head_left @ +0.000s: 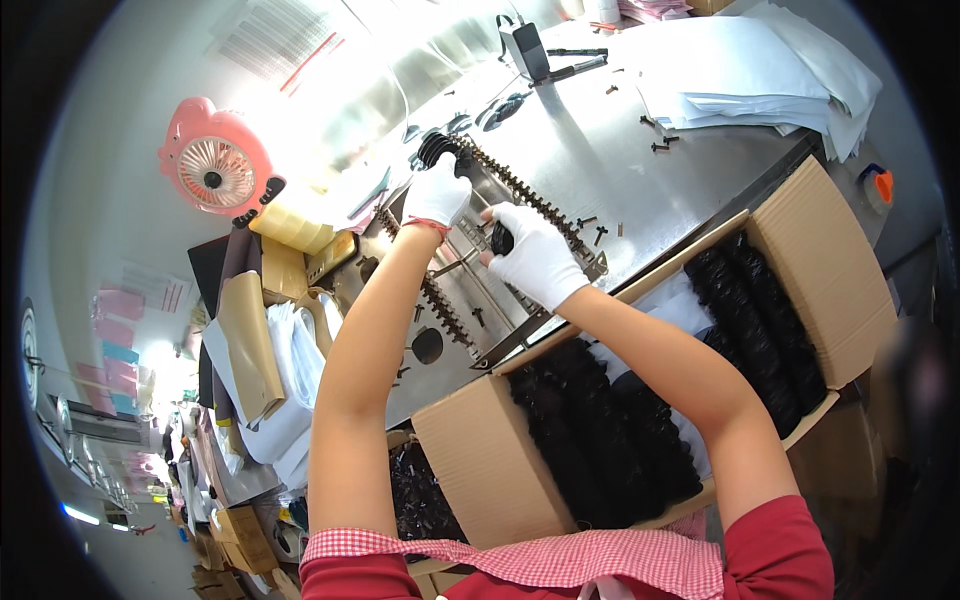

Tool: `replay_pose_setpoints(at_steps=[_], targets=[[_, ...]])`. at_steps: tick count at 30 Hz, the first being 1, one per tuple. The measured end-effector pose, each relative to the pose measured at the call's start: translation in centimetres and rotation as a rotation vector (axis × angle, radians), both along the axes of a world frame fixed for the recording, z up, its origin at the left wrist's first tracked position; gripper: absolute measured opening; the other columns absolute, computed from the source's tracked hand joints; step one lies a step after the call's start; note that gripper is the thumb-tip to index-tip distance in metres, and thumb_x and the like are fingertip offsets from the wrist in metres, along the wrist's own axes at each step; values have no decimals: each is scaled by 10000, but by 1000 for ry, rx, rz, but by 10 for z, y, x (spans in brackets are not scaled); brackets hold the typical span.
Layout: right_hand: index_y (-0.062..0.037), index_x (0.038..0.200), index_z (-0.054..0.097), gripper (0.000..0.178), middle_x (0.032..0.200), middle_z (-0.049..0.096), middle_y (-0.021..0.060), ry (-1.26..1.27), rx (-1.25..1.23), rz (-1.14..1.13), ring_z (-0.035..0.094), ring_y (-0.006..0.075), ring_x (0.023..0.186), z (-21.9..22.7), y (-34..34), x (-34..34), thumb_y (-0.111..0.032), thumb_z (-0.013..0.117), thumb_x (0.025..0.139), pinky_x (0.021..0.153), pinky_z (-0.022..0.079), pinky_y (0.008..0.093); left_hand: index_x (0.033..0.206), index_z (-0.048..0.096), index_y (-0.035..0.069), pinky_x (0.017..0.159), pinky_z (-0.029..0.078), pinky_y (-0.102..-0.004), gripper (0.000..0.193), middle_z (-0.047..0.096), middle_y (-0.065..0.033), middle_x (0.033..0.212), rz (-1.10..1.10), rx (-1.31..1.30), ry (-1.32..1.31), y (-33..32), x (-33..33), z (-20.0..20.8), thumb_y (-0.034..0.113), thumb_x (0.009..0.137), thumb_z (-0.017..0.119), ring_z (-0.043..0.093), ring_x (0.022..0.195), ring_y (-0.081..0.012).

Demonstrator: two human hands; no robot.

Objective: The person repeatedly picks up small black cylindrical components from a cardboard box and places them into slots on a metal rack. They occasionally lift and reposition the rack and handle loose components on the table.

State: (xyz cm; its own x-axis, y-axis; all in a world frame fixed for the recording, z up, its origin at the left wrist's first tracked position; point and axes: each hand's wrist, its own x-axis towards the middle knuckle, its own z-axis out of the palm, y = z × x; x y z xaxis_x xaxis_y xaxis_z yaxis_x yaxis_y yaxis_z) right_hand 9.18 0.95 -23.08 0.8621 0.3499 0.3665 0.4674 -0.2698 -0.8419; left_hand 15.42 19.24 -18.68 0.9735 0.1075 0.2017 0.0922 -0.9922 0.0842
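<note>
My left hand (440,192), in a white glove, is closed around a stack of black round pieces (436,148) at the far end of a metal frame. My right hand (545,260), gloved with bare fingertips showing, grips a small black round piece (502,238) between thumb and fingers, over the frame's middle. Rows of small brown pegs line the frame's right rail (520,190) and left rail (445,310). A flat dark round piece (427,346) lies beside the left rail. Exactly what kind of parts these are, I cannot tell.
An open cardboard box (480,450) packed with long black rows stands close in front of me. Small dark screws (600,236) lie loose on the steel table (590,130). White sheets (750,80) are piled at the far right; a pink fan (215,165) stands left.
</note>
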Motion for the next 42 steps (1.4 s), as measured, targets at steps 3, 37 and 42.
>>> replay_pose_setpoints(at_steps=[3,37,42], targets=[[-92,1169,630,448,1129,656,111,-42,42,1,639,305,1052,-6,-2,-2,-162,800,761,934,514,376,1058,572,45,862,500,-516,288,670,-311,938,1,-46,-53,-6,7,-2,245,853,541,643,931,-488],[-145,1425,484,755,1267,591,126,-137,144,255,596,311,1172,13,-9,-18,-114,787,735,992,506,378,1397,312,-50,950,487,-342,655,570,-223,1265,-70,-551,648,-47,-122,67,225,863,574,594,1139,-255],[-137,1426,506,717,1349,581,149,-28,172,336,588,305,1203,10,-15,-12,-232,800,779,1063,462,374,1365,349,-14,954,492,-332,548,529,-179,1260,111,-1018,595,-45,-114,56,166,893,561,550,1158,-233]])
